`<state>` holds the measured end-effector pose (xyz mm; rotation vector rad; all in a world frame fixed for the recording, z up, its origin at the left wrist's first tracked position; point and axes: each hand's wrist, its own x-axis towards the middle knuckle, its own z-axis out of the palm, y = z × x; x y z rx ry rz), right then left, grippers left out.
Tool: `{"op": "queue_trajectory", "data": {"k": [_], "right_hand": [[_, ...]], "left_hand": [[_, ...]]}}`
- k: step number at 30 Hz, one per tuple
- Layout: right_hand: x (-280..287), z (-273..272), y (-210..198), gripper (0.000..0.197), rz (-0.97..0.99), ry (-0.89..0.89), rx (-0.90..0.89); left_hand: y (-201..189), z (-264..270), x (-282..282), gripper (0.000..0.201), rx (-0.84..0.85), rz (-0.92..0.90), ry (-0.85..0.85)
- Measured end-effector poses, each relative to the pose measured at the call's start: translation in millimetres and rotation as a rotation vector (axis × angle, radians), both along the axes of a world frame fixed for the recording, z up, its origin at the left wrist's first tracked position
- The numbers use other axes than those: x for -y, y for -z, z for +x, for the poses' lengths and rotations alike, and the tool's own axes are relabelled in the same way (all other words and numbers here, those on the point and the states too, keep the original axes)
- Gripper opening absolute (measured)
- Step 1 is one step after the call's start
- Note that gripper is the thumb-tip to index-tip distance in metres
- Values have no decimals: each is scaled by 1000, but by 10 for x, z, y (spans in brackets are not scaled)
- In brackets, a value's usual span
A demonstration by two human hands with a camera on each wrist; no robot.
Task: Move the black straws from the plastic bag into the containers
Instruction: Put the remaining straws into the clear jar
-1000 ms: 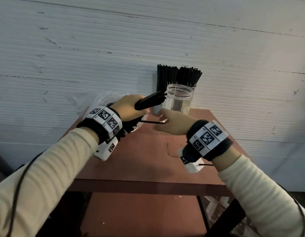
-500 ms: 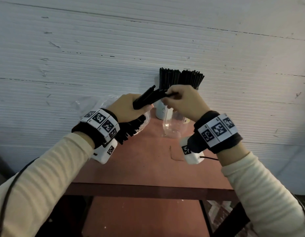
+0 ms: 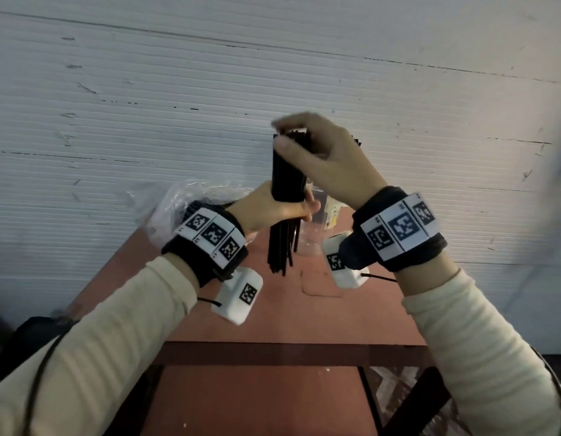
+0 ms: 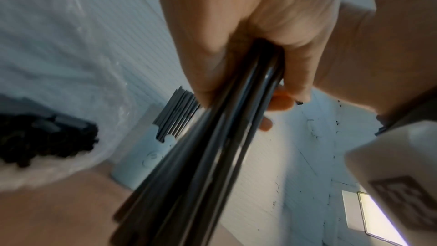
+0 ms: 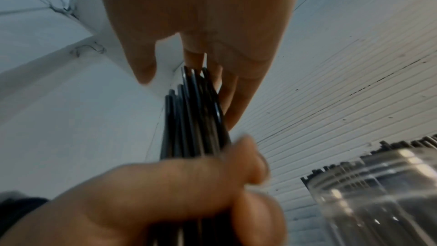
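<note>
My left hand grips a thick bundle of black straws round its middle and holds it upright above the table. My right hand arches over the bundle's top, its straight fingers lying against the straw tips, the thumb a little apart. The clear jar stands behind the bundle's lower ends, mostly hidden; its rim shows in the right wrist view. A pale container full of black straws stands at the wall. The plastic bag lies at the left with more straws inside.
The red-brown table is small, with its front edge close to me. A white ribbed wall rises right behind the containers. A lower shelf sits beneath the tabletop.
The bundle has swung from slanting to upright and risen. My right hand moved from pinching its end to arching over its top. My left hand keeps its grip.
</note>
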<state>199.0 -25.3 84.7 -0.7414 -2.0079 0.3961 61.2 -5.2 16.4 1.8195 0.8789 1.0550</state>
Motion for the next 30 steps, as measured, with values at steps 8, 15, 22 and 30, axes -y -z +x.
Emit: {"op": "queue_trajectory", "data": {"k": [8,15,22,30], "right_hand": [[-161,-3,293,40,206,7,191],[-209,45,383,28,202,107,231],[-159,193,335,39,124,133,197],[-99,571,168,81,-138,148,32]], "left_hand": [[198,81,-33,29,-84,-199,15],[358,125,-68,16,-143,-316,43],[337,147,-130,20,-306,-311,145],[51,100,-2,18,-249,-162,200]]}}
